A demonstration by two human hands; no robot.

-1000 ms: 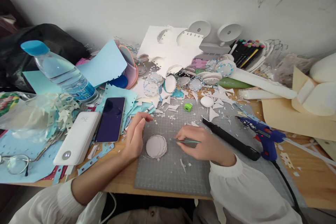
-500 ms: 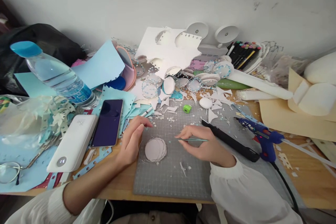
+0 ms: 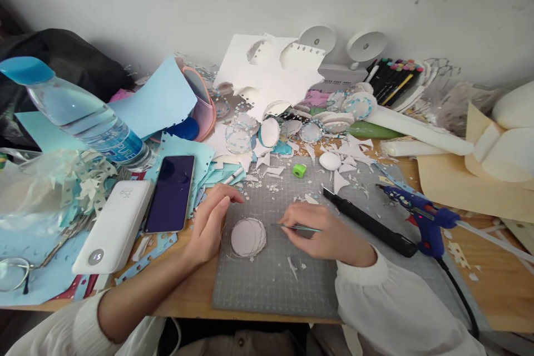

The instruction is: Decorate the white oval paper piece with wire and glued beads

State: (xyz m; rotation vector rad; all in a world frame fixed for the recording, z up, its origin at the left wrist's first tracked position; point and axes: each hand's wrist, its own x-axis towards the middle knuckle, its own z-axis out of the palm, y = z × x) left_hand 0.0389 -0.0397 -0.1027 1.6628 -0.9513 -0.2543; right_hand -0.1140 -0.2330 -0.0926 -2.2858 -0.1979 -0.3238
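A stack of round white paper discs [image 3: 248, 237] with uneven edges lies on the grey cutting mat [image 3: 271, 292]. Just left of it, my left hand [image 3: 212, 222] rests on its side at the mat's edge, fingers loosely bent and apart, holding nothing. My right hand [image 3: 308, 228] pinches thin greenish tweezers [image 3: 306, 228] between thumb and fingers, their tip pointing left toward the discs without touching them. Below that hand lie a white paper sliver [image 3: 292, 268] and a tiny paper star [image 3: 303, 266]. Whatever the tweezers' tip may carry is too small to make out.
A black utility knife [image 3: 369, 222] and a blue glue gun [image 3: 421, 214] lie right of my right hand. Behind are a green sharpener [image 3: 299, 171] and paper scraps [image 3: 342, 181]. At left stand a water bottle [image 3: 87, 117], a phone [image 3: 170, 193] and a white power bank [image 3: 114, 228].
My right hand, still pinching the tweezers, has turned slightly and moved a little toward the disc stack. My left hand has stayed in place. The view has shifted slightly.
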